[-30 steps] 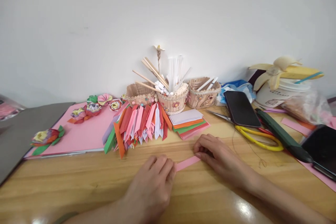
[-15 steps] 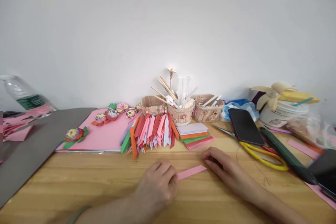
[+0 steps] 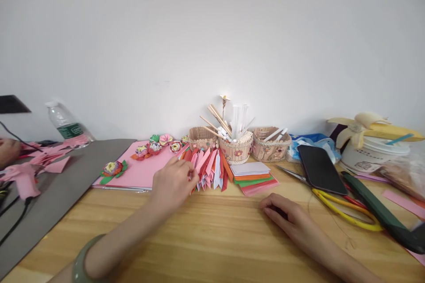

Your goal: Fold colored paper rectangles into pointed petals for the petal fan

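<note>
My left hand reaches to the row of folded paper strips in red, pink, orange and lilac, in front of the baskets. Its fingers are closed, and what they hold is hidden behind the hand. My right hand rests on the wooden table to the right, fingers loosely bent, thumb a little apart, nothing visible in it. Just beyond it lies a stack of coloured paper rectangles. Folded paper flowers lie on the pink paper sheets at the left.
Three woven baskets with sticks stand along the wall. Right of them lie yellow-handled scissors, a black phone and a dark green long-handled tool. A pink glue gun and another person's hand are far left.
My left hand has moved away and to the left, up to the folded strips. The pink strip that lay between my hands no longer shows there. The view has turned slightly left.
</note>
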### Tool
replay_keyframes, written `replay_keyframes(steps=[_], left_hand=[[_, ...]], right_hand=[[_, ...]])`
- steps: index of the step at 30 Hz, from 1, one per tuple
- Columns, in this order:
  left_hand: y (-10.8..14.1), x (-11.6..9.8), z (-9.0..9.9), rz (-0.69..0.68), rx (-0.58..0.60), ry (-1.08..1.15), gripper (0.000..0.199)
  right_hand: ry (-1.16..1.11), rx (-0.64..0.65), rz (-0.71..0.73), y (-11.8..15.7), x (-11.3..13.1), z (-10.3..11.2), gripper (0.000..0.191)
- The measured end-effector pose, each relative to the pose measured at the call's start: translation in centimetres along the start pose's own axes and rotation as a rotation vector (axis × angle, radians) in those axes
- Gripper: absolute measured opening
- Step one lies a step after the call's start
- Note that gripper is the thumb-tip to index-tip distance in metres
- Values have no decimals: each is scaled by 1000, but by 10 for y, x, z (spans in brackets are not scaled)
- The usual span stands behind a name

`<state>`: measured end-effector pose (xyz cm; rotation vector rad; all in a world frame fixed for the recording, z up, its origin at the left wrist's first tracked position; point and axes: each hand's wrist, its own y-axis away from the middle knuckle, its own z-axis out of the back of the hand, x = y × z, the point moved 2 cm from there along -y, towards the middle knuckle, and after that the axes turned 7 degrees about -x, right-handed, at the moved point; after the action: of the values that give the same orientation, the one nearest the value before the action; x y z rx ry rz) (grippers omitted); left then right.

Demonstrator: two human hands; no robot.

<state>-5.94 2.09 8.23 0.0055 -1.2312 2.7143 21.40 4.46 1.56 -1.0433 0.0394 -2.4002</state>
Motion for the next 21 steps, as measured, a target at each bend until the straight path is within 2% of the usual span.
replay_keyframes(steps=[5,9,12,17,21], left_hand=[[-10,6,-8,36,48,-39,37],[-2,5,-2,-43,-12,22,40],[4,1,1,-123,-74,92,40],[10,-15,2,-302,-133,223,33],[13,-22,3,-376,-126,285,30]], right_hand=[[70,-70,82,2,3,3,25],[203,-180,176,-2,0,15,24],[325,-227,265,-19,-8,24,26],[483,-173,433,-56,-24,23,30],[576,-101,515,-63,-33,13,31]])
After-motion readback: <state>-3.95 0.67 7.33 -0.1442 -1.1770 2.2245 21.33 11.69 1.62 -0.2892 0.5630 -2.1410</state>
